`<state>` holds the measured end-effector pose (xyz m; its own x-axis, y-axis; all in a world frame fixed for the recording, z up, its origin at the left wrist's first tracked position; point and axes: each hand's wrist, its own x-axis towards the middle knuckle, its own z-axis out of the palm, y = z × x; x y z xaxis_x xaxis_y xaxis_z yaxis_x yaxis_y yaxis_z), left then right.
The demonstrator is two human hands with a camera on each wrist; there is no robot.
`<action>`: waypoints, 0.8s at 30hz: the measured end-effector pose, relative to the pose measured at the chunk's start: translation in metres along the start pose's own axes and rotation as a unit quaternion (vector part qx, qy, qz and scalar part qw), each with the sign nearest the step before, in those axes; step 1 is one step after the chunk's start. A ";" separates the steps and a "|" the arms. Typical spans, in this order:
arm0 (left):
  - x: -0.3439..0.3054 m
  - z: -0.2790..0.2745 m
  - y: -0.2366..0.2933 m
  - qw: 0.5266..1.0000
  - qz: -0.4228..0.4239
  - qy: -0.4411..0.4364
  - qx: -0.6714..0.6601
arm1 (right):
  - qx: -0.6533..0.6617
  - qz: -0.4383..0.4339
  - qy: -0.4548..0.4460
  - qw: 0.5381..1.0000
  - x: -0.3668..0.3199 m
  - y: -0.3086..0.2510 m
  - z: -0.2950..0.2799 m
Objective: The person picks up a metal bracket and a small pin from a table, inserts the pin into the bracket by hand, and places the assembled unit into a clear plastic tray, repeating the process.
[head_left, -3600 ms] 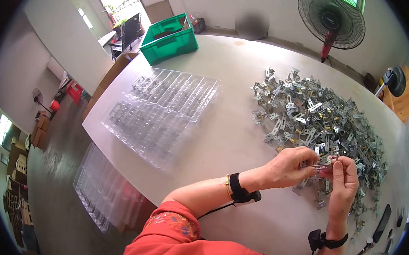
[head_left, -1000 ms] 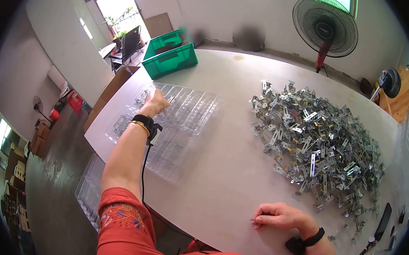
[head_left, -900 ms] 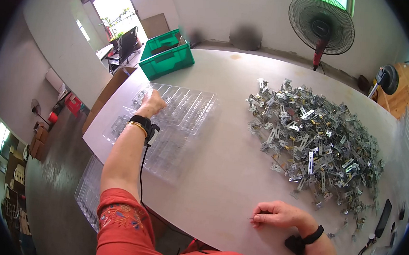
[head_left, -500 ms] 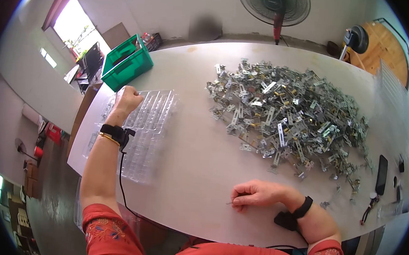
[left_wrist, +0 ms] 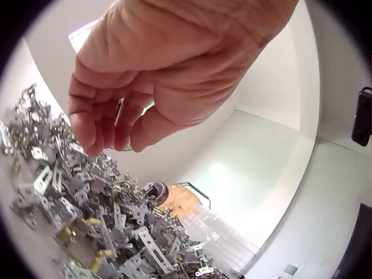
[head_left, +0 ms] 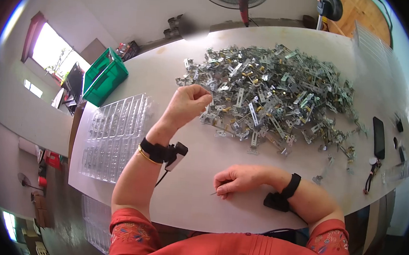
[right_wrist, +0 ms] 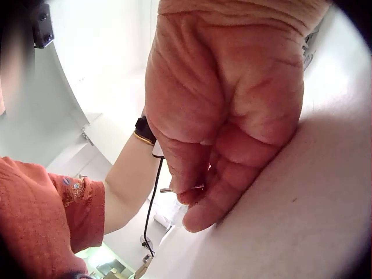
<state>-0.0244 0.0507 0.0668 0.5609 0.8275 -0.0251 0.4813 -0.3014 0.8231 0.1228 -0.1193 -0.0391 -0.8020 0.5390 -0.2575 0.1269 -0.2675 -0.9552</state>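
Note:
A large heap of small metal brackets (head_left: 263,93), some with brass-coloured parts, lies on the white table. My left hand (head_left: 184,107) is over the heap's left edge. In the left wrist view, the left fingers (left_wrist: 84,125) hang loosely bent, with nothing seen between them and the thumb. My right hand (head_left: 241,180) rests on the table in front of the heap. Its thumb and finger pinch a thin metal pin (right_wrist: 166,190), whose end sticks out past the fingertips; the rest of the pin is hidden in the hand.
Clear plastic trays (head_left: 118,135) with compartments, some holding parts, lie stacked on the left. Behind them stands a green crate (head_left: 106,80). A black phone (head_left: 378,137) and more clear trays (head_left: 374,68) are at the right. Cables run from both wrist cameras.
My left hand first worked with the right hand by the heap, then reached to the trays, and has now swung right to the heap. My right hand has kept the pin on the table.

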 end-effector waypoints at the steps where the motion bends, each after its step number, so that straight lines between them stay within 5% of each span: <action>1: -0.002 0.009 0.001 1.000 0.006 -0.014 -0.009 | -0.021 0.003 -0.002 1.000 -0.002 -0.004 0.001; 6: -0.012 0.040 -0.011 0.997 0.059 -0.020 0.042 | -0.056 -0.018 -0.005 0.998 -0.006 -0.005 0.000; 8: -0.012 0.043 -0.023 0.984 0.105 0.064 0.130 | -0.048 -0.016 -0.005 0.999 -0.008 -0.007 0.001; 15: -0.026 0.045 -0.031 0.988 0.092 0.064 0.103 | -0.049 -0.021 -0.013 0.998 -0.008 -0.013 -0.002; 17: -0.026 0.044 -0.040 0.948 0.233 0.078 0.204 | -0.057 -0.021 -0.023 0.998 -0.009 -0.013 -0.003; 24: -0.031 0.048 -0.047 0.920 0.262 0.052 0.285 | -0.027 -0.020 -0.035 0.999 -0.007 -0.011 -0.005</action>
<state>-0.0324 0.0164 0.0014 0.7635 0.5292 0.3701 0.4547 -0.8475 0.2736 0.1304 -0.1163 -0.0277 -0.8453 0.4914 -0.2097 0.1232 -0.2026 -0.9715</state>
